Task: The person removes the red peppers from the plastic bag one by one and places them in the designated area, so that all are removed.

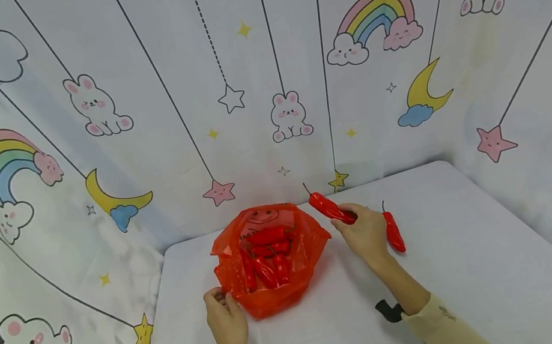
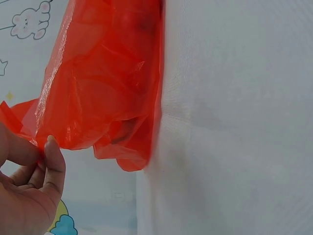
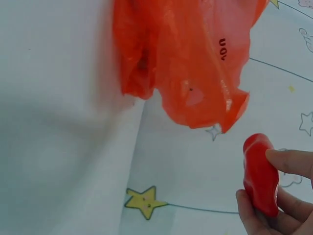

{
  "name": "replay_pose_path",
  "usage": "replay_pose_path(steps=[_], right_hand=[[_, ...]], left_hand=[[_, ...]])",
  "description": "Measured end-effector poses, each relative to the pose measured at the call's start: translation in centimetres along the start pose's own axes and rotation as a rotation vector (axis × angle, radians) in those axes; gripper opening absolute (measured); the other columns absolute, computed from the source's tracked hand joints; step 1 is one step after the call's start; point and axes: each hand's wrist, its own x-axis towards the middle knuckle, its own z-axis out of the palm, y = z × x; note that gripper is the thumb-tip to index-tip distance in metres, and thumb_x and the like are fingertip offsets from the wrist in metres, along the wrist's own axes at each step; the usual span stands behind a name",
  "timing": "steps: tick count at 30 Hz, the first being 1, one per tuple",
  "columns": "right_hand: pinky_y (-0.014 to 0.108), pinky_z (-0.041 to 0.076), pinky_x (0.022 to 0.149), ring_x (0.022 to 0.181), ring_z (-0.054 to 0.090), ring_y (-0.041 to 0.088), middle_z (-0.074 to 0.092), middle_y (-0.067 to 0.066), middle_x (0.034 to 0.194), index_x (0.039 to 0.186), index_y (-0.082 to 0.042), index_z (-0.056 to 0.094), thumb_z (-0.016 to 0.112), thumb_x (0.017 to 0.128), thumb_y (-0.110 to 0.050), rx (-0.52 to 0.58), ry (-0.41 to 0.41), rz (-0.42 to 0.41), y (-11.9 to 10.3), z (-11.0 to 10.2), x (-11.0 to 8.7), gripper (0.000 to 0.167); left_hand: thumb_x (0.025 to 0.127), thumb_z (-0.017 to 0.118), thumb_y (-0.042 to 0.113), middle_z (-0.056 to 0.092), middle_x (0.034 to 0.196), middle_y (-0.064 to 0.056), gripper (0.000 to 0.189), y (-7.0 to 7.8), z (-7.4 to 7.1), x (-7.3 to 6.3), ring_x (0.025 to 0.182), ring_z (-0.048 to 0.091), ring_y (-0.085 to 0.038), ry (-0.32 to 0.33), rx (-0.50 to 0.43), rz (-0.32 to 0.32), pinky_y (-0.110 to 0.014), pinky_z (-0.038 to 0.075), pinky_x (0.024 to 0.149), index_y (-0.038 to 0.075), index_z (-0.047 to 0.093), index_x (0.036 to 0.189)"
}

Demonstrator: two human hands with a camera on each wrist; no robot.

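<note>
An orange-red plastic bag (image 1: 276, 303) lies on the table with its mouth spread, and several red chili peppers (image 1: 265, 272) show inside. My left hand (image 1: 227, 323) pinches the bag's rim at its near left side; the left wrist view shows thumb and fingertips (image 2: 51, 154) meeting on the film. To the right of the bag, my right hand (image 1: 365, 233) holds a red chili pepper (image 1: 327, 206) in the air, its dark stem pointing up and left. In the right wrist view that pepper (image 3: 260, 176) sits between thumb and fingers, apart from the bag.
Another red chili pepper (image 1: 394, 231) lies on the white table (image 1: 466, 262) just right of my right hand. A black wrist-camera piece (image 1: 389, 311) sits at my right wrist. Behind the table hangs a cloth (image 1: 251, 152) printed with rabbits, stars and rainbows.
</note>
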Motion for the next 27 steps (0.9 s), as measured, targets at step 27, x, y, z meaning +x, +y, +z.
replay_pose_path(steps=[27], right_hand=[[0.055, 0.061, 0.078, 0.091, 0.071, 0.039, 0.077, 0.019, 0.101, 0.118, -0.001, 0.077, 0.086, 0.086, -0.016, -0.121, 0.092, 0.083, 6.0, -0.8, -0.7, 0.036]], left_hand=[[0.105, 0.052, 0.0, 0.062, 0.105, -0.018, 0.021, 0.1, 0.1, -0.1, 0.088, 0.062, -0.026, 0.0, -0.009, 0.01, -0.023, 0.053, 0.072, -0.005, 0.05, 0.125]])
